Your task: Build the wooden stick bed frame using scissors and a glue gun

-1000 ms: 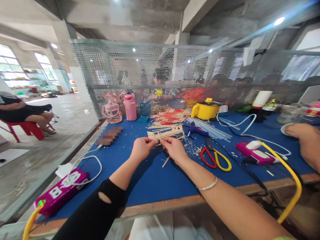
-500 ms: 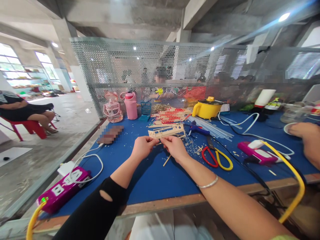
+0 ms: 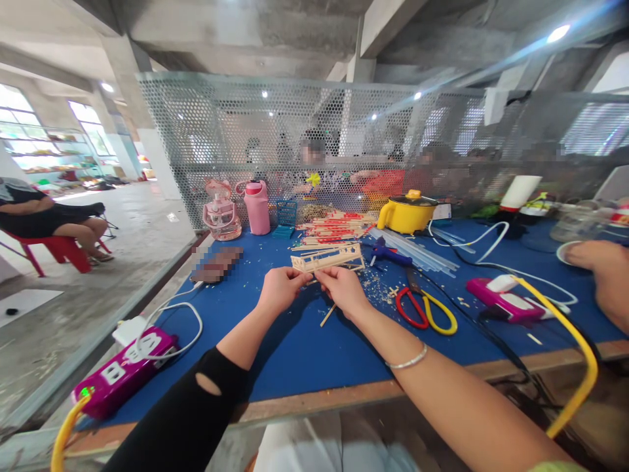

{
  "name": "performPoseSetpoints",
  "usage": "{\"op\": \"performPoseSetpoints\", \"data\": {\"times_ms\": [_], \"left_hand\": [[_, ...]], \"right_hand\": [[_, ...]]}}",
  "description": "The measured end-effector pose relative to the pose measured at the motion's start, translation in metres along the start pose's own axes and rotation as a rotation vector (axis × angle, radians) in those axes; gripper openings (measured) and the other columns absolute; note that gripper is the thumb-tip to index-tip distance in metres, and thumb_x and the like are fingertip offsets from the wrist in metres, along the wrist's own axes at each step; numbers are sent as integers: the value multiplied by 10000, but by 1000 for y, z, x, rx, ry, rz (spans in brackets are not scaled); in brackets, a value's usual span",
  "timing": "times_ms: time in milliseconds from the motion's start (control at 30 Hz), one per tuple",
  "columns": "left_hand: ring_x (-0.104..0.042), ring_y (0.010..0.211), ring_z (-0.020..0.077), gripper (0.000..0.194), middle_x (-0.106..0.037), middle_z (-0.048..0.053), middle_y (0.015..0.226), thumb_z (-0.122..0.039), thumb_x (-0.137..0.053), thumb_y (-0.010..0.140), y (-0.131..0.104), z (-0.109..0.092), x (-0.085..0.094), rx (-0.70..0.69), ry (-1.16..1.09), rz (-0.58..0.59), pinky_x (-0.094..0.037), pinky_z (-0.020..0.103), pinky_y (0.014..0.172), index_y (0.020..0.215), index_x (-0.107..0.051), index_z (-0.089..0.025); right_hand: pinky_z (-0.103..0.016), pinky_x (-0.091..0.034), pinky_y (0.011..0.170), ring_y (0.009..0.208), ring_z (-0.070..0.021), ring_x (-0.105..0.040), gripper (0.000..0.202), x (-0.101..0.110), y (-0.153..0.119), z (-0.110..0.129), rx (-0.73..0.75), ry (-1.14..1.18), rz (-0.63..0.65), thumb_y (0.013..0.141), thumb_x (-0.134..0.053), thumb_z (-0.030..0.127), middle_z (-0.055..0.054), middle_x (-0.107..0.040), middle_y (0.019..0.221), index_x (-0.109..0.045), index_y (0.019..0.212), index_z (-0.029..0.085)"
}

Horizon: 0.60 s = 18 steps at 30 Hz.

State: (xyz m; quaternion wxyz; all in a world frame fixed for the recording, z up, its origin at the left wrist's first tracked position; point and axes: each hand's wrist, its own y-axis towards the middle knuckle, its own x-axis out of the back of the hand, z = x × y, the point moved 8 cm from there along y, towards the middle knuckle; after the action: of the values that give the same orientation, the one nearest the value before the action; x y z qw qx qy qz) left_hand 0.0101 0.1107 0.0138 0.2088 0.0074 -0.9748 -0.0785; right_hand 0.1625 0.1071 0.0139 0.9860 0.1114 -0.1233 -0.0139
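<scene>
Between my two hands is a small wooden stick frame (image 3: pixel 327 259), long and narrow, built from pale thin sticks. My left hand (image 3: pixel 280 288) pinches its near left part between thumb and fingers. Right beside it, my right hand (image 3: pixel 344 290) pinches the near edge of the same frame. A loose wooden stick (image 3: pixel 328 315) pokes out below my right hand. Behind the frame lies a pile of wooden sticks with red marks (image 3: pixel 334 228). A blue glue gun (image 3: pixel 392 253) rests to the right, near scissors (image 3: pixel 426 311) with one red and one yellow handle.
Clear glue sticks (image 3: pixel 425 252) lie by a yellow pot (image 3: pixel 407 213). A pink bottle (image 3: pixel 257 208), a clear jug (image 3: pixel 222 216) and a phone (image 3: pixel 217 265) stand or lie left. Purple power strips (image 3: pixel 128 370) flank both sides. A co-worker's hand (image 3: pixel 597 255) is at far right.
My hands and the wooden frame stay almost still. Behind the perforated screen, a person has shifted slightly.
</scene>
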Motion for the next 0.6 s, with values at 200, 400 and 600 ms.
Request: {"op": "performPoseSetpoints", "data": {"times_ms": [200, 400, 600], "left_hand": [[-486, 429, 101, 405, -542, -19, 457, -536, -656, 675, -1, -2, 1, -15, 9, -9, -344, 217, 455, 664, -677, -131], [-451, 423, 87, 399, -548, -23, 461, -533, -639, 690, -3, -5, 1, -24, 17, -5, -332, 211, 455, 682, -689, -137], [-467, 436, 88, 351, -569, -12, 482, -482, -653, 684, -2, -4, 1, -20, 30, -14, -337, 205, 460, 670, -681, -132]], "right_hand": [[-226, -300, 459, 424, -77, -385, 300, 0, 1, 1, 2, 0, 0, 722, -601, 444, 36, -521, 487, -643, 644, 157], [-213, -282, 428, 417, -71, -372, 311, 0, 1, 1, 5, -17, -1, 741, -583, 445, 32, -518, 491, -647, 669, 149], [-217, -315, 438, 434, -81, -403, 333, -1, 2, 4, 12, -85, 0, 762, -545, 462, 20, -531, 518, -633, 672, 154]]}}
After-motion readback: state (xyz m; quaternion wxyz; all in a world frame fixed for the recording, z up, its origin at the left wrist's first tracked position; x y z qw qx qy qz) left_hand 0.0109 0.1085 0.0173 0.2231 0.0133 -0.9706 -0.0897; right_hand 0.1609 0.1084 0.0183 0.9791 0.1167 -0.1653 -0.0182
